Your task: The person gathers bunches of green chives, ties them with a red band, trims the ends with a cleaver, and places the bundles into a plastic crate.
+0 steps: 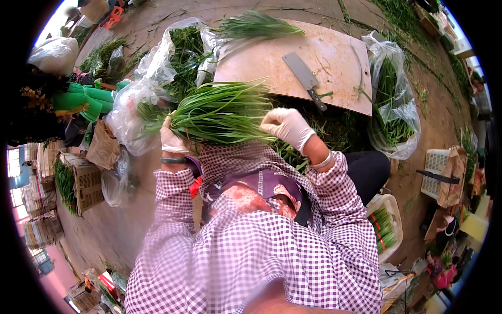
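Note:
My left hand (172,137), in a white glove, grips a bundle of long green leaves (223,112), likely garlic chives, around one end. The bundle lies sideways above my lap, its blades fanned out to the right. At the loose tips, my right hand (288,127), also gloved, has its fingers pinched together on leaf ends; its fingertips are partly hidden. Beyond the bundle, a cleaver (301,74) with a dark handle rests on a wooden board (259,64). Another bunch of leaves (259,26) lies along the board's far edge.
Plastic bags of greens stand left (184,51) and right (392,98) of the board. Loose leaf scraps (337,129) lie beneath its near edge. A pale basket (396,219) at my right holds bundles with red bands. A plastic crate (88,188) sits at the left.

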A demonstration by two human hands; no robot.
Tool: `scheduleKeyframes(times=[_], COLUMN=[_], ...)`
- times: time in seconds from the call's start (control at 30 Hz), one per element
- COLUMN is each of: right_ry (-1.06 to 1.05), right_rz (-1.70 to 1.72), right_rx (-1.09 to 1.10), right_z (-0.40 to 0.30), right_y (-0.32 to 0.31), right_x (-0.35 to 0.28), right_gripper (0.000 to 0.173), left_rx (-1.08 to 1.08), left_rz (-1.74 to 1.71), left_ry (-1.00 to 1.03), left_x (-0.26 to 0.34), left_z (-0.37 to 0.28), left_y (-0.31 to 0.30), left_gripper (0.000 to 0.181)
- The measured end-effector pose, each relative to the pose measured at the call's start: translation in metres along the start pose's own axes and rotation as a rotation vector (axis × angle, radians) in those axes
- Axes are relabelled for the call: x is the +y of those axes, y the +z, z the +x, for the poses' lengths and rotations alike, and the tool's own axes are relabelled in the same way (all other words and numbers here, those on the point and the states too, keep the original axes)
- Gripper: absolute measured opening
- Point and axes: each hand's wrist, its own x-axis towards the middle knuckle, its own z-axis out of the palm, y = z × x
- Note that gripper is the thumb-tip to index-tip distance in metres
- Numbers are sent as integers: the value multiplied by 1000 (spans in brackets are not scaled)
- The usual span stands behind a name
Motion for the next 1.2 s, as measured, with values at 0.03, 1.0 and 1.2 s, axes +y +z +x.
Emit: scheduleKeyframes(times=[0.03, 1.0, 1.2], right_ry=[38, -67, -192], right_rz=[-141, -125, -165], right_rx=[-33, 109, 182], right_z=[-3, -22, -26], right_y=[5, 84, 86], right_x=[5, 41, 45], right_gripper=[20, 17, 9], left_rx=[29, 36, 50], left_rz=[29, 117, 97], left_ry=[9, 25, -11], left_x=[-1, -7, -7], left_z=[0, -6, 4], left_y=[1, -7, -20], left_gripper=[27, 27, 30])
